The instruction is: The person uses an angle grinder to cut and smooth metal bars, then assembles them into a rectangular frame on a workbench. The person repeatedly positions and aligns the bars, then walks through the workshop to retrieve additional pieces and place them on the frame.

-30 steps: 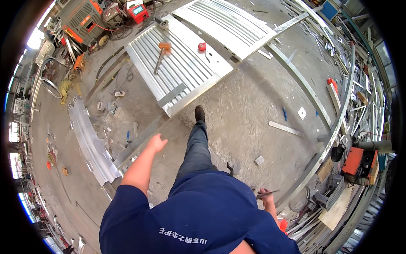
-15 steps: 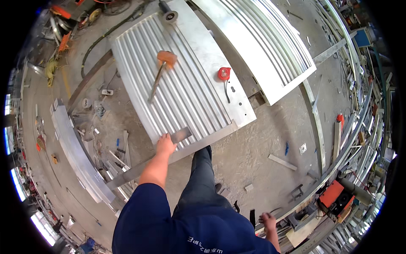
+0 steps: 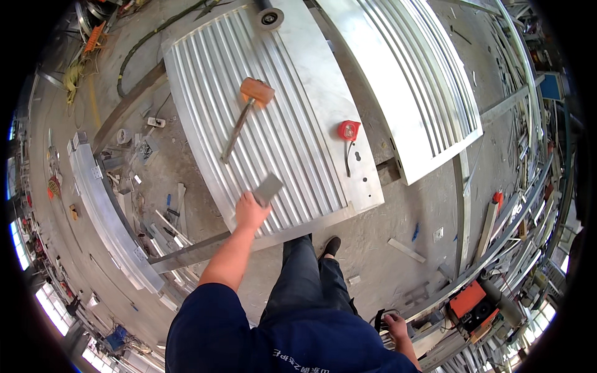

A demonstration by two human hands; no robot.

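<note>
My left hand point(image 3: 251, 210) is closed on the near end of a small flat grey rectangular plate point(image 3: 268, 189). The hand and plate are over the near left part of a ribbed silver metal panel point(image 3: 360, 180); I cannot tell whether the plate touches the ribs. Farther along the ribs lies a mallet point(image 3: 257, 91) with an orange-brown head. A red tape measure point(image 3: 349, 130) rests on the panel's smooth right strip. Low on the right, my right hand point(image 3: 394, 323) has curled fingers beside a thin black loop or strap point(image 3: 379, 320); what it holds is unclear.
An angle grinder point(image 3: 269, 19) sits at the panel's far end. Another ribbed panel point(image 3: 413, 143) stands to the right. Curved metal beams point(image 3: 118, 217) lie left, scraps litter the floor, and an orange-and-black machine point(image 3: 476, 304) is at lower right.
My left hand has moved the plate farther up the panel, and the plate has turned more upright. My right foot has come into fuller view. The view itself has shifted.
</note>
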